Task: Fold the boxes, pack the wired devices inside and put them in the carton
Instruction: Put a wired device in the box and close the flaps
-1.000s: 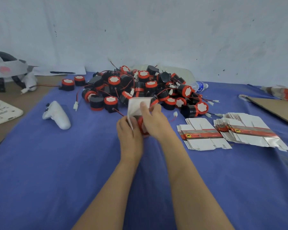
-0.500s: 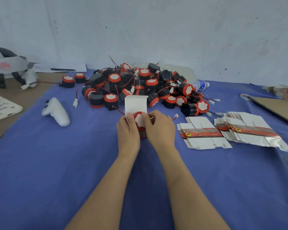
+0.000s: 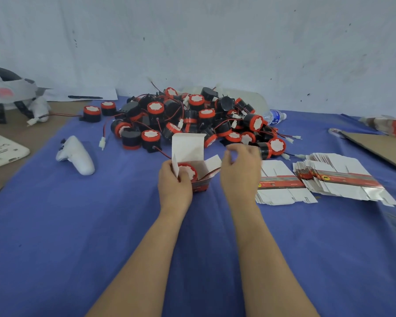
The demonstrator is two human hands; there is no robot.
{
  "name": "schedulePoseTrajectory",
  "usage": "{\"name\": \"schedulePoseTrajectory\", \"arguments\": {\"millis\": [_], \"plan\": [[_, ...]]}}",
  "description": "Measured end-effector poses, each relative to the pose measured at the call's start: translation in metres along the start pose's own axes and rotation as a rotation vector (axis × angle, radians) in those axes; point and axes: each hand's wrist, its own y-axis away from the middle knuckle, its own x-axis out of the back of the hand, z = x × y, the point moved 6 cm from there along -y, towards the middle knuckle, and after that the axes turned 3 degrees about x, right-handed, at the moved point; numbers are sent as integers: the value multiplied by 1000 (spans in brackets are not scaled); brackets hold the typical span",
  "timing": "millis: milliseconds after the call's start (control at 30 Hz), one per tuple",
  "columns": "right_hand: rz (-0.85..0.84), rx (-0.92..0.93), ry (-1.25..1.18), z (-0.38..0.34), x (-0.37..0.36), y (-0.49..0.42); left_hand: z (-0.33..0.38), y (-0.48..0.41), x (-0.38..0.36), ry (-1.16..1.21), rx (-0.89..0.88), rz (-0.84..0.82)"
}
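Note:
My left hand [image 3: 174, 183] grips a small white box [image 3: 188, 148] with its top flaps standing open. A red-and-black wired device [image 3: 188, 170] sits inside it, red face up. My right hand [image 3: 240, 167] hovers just right of the box with loosely curled fingers and holds nothing. Behind the hands lies a big pile of red-and-black wired devices [image 3: 192, 120]. Two stacks of flat unfolded boxes [image 3: 281, 186] [image 3: 341, 177] lie to the right.
A white game controller [image 3: 78, 156] lies on the blue cloth [image 3: 55, 236] at left. A white pad [image 3: 2, 149] and a headset [image 3: 7, 92] sit at far left. A water bottle [image 3: 273, 116] lies behind the pile. Brown cardboard [image 3: 380, 147] is at far right.
The device has gone down into the box. My right hand has let go of it and drawn away to the right. The box flaps now stand open.

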Motion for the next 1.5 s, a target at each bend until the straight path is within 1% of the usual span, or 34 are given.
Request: {"name": "schedulePoseTrajectory", "arguments": {"millis": [33,100,133,167,233,300,400,433,467,567,633,700,767,833,933,1000,1100,1167,1233,1267,1333,1367,1500], "plan": [[27,-115,-5,15,7,-3,0,0,0,-3,-1,3],[-100,-354,4,43,7,-5,-1,-1,1,-6,-6,3],[-164,-422,-32,51,4,-5,-2,-1,1,-3,-2,-2],[-197,-452,-114,56,-1,-5,-2,0,1,6,6,-11],[-204,-468,-276,54,-6,-5,-2,1,2,23,15,-28],[-167,-489,-366,51,-8,-7,1,2,2,16,-12,-41],[-78,-547,-481,54,-6,-10,7,6,-2,-48,-107,-84],[-54,-520,-496,53,-4,-11,9,8,-3,-74,-144,-95],[-32,-456,-489,49,1,-12,11,10,-4,-100,-179,-98],[24,-128,-428,15,17,-14,14,11,-3,-137,-216,-80],[-7,86,-439,-12,18,-7,14,11,-1,-122,-181,-85],[-55,210,-412,-30,10,3,13,11,0,-117,-152,-92],[-95,227,-359,-37,3,9,12,9,1,-102,-115,-85],[-155,188,-267,-34,-4,10,8,7,3,-83,-77,-69],[-293,110,-137,-28,-11,10,5,5,4,-91,-54,-51],[-334,86,-121,-27,-11,12,4,4,3,-90,-51,-43],[-404,138,-145,-33,-13,14,3,4,3,-104,-46,-31],[-388,74,-177,-26,-10,10,4,4,4,-121,-37,-27],[-318,-9,-206,-15,-3,2,5,4,5,-123,-29,-16],[-287,-20,-216,-11,1,-1,6,4,5,-123,-29,-8],[-258,21,-218,-12,4,-1,6,4,7,-128,-32,7],[-283,55,-206,-15,2,0,5,4,7,-130,-31,11],[-512,193,-87,-30,-20,14,4,4,7,-124,-31,5]]}}
